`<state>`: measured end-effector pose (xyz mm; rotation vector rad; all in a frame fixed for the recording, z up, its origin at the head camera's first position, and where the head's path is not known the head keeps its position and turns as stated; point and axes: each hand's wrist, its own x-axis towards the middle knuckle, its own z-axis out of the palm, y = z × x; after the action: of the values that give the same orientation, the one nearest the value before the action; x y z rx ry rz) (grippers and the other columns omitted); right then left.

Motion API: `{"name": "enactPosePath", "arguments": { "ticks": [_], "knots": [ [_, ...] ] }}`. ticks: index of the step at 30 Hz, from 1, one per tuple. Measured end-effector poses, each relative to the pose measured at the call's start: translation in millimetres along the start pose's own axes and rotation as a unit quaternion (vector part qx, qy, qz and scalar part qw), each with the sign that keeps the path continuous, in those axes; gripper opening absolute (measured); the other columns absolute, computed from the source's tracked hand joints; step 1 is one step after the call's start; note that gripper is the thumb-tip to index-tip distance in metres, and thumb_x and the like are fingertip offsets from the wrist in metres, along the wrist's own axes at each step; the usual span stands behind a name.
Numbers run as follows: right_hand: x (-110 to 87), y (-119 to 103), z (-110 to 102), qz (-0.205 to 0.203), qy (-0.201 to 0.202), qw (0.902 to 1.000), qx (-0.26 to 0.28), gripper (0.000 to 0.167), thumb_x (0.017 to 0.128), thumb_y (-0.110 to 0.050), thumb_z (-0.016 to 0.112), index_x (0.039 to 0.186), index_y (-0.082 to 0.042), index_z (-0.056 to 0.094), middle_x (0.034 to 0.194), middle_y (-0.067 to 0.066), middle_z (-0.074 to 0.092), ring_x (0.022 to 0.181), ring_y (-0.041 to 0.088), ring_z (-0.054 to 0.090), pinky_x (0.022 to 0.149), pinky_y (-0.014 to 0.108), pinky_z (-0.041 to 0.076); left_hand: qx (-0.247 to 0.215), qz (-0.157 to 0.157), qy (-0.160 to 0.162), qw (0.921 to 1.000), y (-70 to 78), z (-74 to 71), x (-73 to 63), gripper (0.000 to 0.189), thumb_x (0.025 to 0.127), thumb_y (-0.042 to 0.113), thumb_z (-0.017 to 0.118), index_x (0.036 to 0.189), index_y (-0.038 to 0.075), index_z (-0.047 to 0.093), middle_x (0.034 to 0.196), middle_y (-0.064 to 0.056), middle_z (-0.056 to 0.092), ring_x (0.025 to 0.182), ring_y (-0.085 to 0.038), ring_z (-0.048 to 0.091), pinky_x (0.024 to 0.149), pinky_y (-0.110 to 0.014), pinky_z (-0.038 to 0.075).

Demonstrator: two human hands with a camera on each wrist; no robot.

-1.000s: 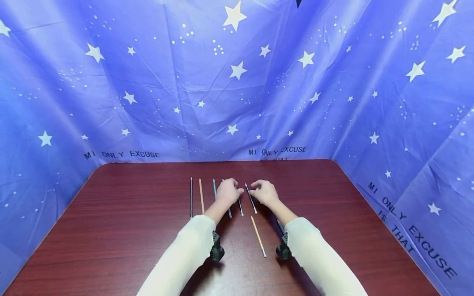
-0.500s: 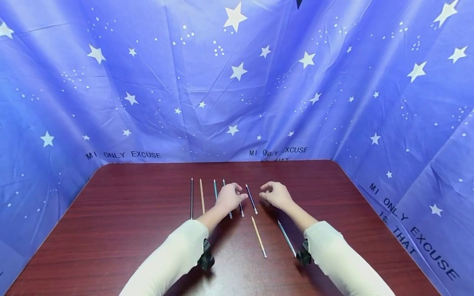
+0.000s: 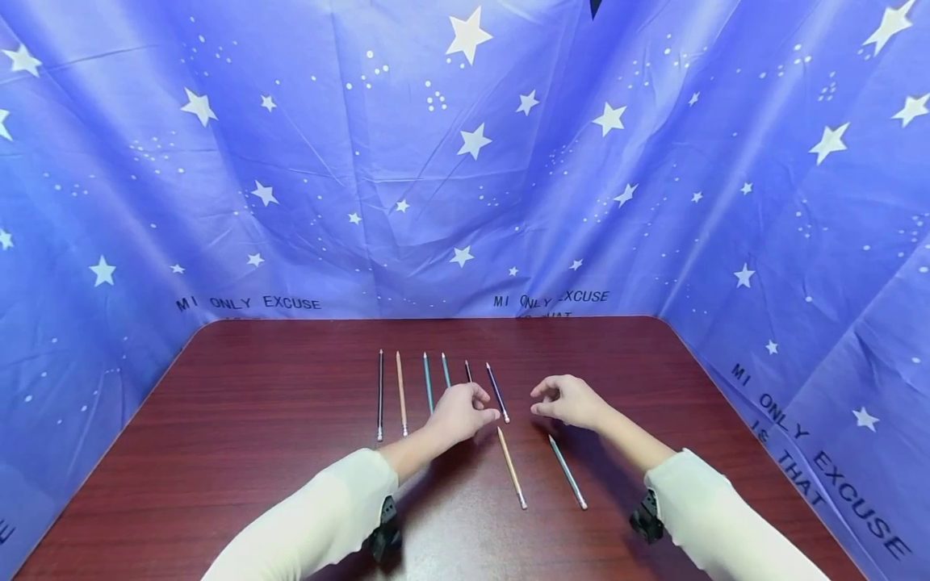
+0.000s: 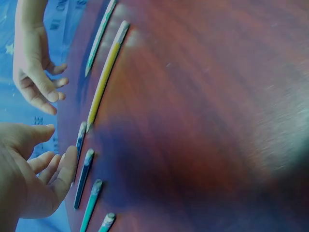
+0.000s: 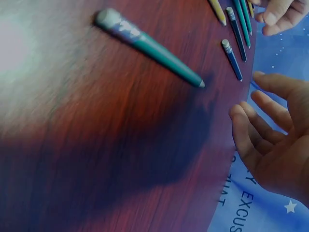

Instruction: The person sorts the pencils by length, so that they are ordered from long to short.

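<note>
My left hand [image 3: 459, 413] hovers over the row of pencils, fingers loosely bent and holding nothing. It hides the lower parts of a teal pencil [image 3: 446, 369] and a short dark pencil [image 3: 468, 369]. Just right of its fingertips lies a dark blue pencil [image 3: 497, 392]. Nearer the front are a yellow pencil [image 3: 512, 468] and a green pencil [image 3: 567, 472], both slanted. Above the green one, my right hand [image 3: 574, 402] hangs in the air, relaxed and without anything in its grasp. In the right wrist view the green pencil [image 5: 164, 57] shows a white eraser end.
Farther left in the row lie a black pencil [image 3: 380, 395], a wood-coloured pencil [image 3: 401, 394] and another teal pencil [image 3: 428, 381]. All rest on a dark red wooden table [image 3: 240, 452]. A blue star-patterned cloth [image 3: 327, 202] hangs behind and at the sides.
My right hand has moved right and toward me, away from the dark blue pencil, uncovering the green one. My left hand has drawn toward me and slightly right. The uncovered pencils lie still.
</note>
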<state>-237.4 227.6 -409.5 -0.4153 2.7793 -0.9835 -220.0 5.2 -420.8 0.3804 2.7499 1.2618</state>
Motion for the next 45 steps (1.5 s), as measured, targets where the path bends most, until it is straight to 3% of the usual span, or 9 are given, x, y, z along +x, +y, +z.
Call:
{"name": "enactPosePath", "arguments": {
  "ticks": [7, 15, 21, 37, 45],
  "knots": [
    [-13.7, 5, -5, -0.013, -0.058, 0.9981, 0.014, 0.025, 0.079, -0.013, 0.071, 0.099, 0.000, 0.065, 0.066, -0.002, 0.056, 0.048, 0.007, 0.045, 0.042, 0.022, 0.042, -0.004, 0.011, -0.019, 0.9997, -0.7, 10.0, -14.9, 0.025, 0.077, 0.019, 0.074, 0.092, 0.002, 0.063, 0.079, -0.003, 0.059, 0.061, -0.007, 0.052, 0.059, -0.020, 0.046],
    [-24.5, 13, -4, -0.020, -0.117, 0.9929, 0.005, 0.023, 0.076, -0.010, 0.073, 0.095, -0.001, 0.064, 0.059, -0.001, 0.060, 0.043, 0.005, 0.042, 0.040, 0.021, 0.040, 0.003, 0.014, -0.021, 0.9997, -3.2, 20.6, -21.9, 0.026, 0.075, 0.020, 0.075, 0.089, 0.002, 0.063, 0.074, 0.000, 0.056, 0.054, -0.005, 0.051, 0.056, -0.018, 0.044],
    [-29.3, 16, -2, -0.016, -0.122, 0.9923, 0.004, 0.025, 0.074, -0.010, 0.074, 0.095, -0.001, 0.063, 0.058, -0.003, 0.056, 0.045, 0.007, 0.045, 0.040, 0.022, 0.041, 0.038, 0.019, -0.008, 0.9990, -3.5, 28.6, -22.9, 0.031, 0.071, 0.023, 0.078, 0.091, 0.003, 0.063, 0.075, 0.000, 0.059, 0.065, -0.008, 0.050, 0.060, -0.022, 0.043],
    [-34.3, 19, 2, -0.006, -0.131, 0.9913, 0.004, 0.032, 0.075, -0.011, 0.075, 0.103, -0.003, 0.062, 0.057, -0.004, 0.053, 0.047, 0.013, 0.050, 0.041, 0.030, 0.048, 0.064, 0.019, 0.013, 0.9977, -4.1, 36.7, -20.3, 0.044, 0.067, 0.029, 0.082, 0.097, 0.001, 0.064, 0.076, -0.002, 0.061, 0.069, -0.014, 0.055, 0.064, -0.027, 0.047],
    [-36.3, 20, 5, -0.016, -0.135, 0.9906, 0.011, 0.036, 0.074, -0.007, 0.075, 0.106, -0.002, 0.060, 0.058, -0.003, 0.053, 0.042, 0.009, 0.047, 0.038, 0.022, 0.045, 0.071, 0.025, 0.020, 0.9970, -2.9, 38.9, -19.0, 0.040, 0.066, 0.026, 0.081, 0.092, 0.002, 0.064, 0.070, 0.002, 0.061, 0.068, -0.012, 0.055, 0.063, -0.025, 0.046]
  ]
}}
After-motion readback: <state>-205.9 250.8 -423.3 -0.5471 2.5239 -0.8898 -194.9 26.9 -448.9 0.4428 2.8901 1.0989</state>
